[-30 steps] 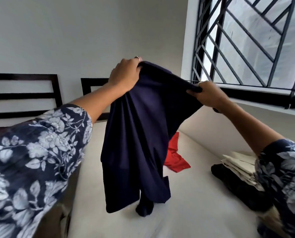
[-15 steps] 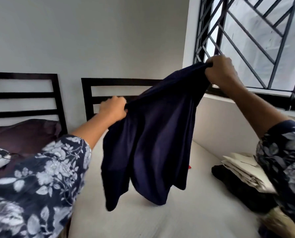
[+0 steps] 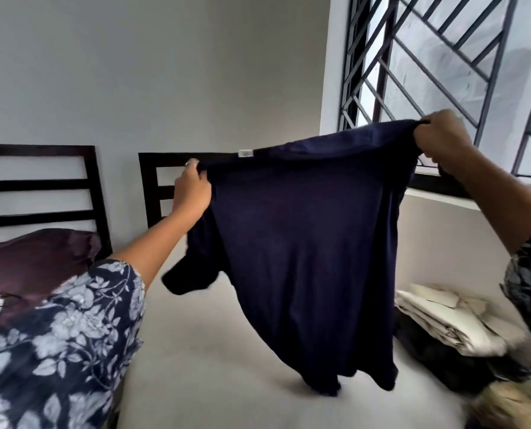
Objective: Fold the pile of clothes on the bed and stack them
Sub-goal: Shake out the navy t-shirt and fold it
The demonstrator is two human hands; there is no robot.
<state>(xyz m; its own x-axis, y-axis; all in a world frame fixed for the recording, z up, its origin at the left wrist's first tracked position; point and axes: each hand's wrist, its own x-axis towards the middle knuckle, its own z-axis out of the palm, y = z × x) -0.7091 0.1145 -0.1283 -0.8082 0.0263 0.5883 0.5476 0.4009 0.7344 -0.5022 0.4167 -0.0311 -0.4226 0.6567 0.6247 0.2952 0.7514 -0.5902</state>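
Note:
A navy blue T-shirt hangs spread out in the air above the white bed. My left hand grips its left shoulder and my right hand grips its right shoulder, higher up by the window. A small white label shows at the collar. One sleeve dangles at the lower left, and the hem nearly reaches the mattress. To the right on the bed lies a stack of folded clothes, cream pieces on top of a black one.
A dark headboard stands against the grey wall behind the bed. A second bed with a maroon pillow is at the left. A barred window fills the upper right. Something tan and fuzzy shows at the bottom right.
My hands have moved apart along the shirt's top edge, so the bunched shirt now hangs spread wide. The red garment seen a second ago is hidden behind it.

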